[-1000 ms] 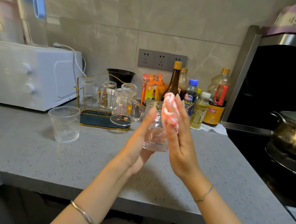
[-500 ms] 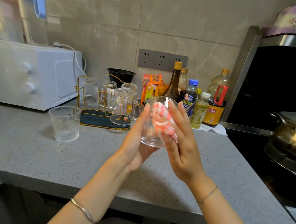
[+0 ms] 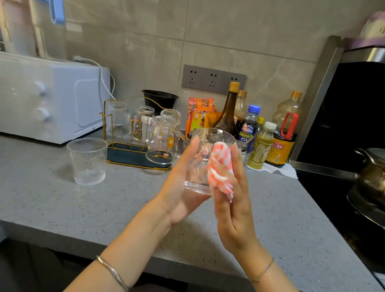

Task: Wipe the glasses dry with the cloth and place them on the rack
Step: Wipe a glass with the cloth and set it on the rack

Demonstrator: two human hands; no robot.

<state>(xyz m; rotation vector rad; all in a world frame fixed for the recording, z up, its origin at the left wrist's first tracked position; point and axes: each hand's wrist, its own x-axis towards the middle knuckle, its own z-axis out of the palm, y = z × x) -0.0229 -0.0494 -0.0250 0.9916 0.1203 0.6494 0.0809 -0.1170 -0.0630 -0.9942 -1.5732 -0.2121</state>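
Grey kitchen bench (image 3: 40, 201): a ribbed glass (image 3: 86, 159) waits before the rack (image 3: 137, 145). Above the front edge, the left hand (image 3: 180, 191) cups the glass (image 3: 205, 161) mid-wipe. The right hand (image 3: 234, 208) presses the cloth (image 3: 219, 169) with seemingly straight fingers, lower on its wall than a second ago. Next: invert it onto the rack.

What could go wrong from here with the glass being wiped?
The glass is held above the counter, left hand on one side, right hand pressing the cloth opposite; it might slip and break. The rack looks crowded, so placing it could knock the pitcher.
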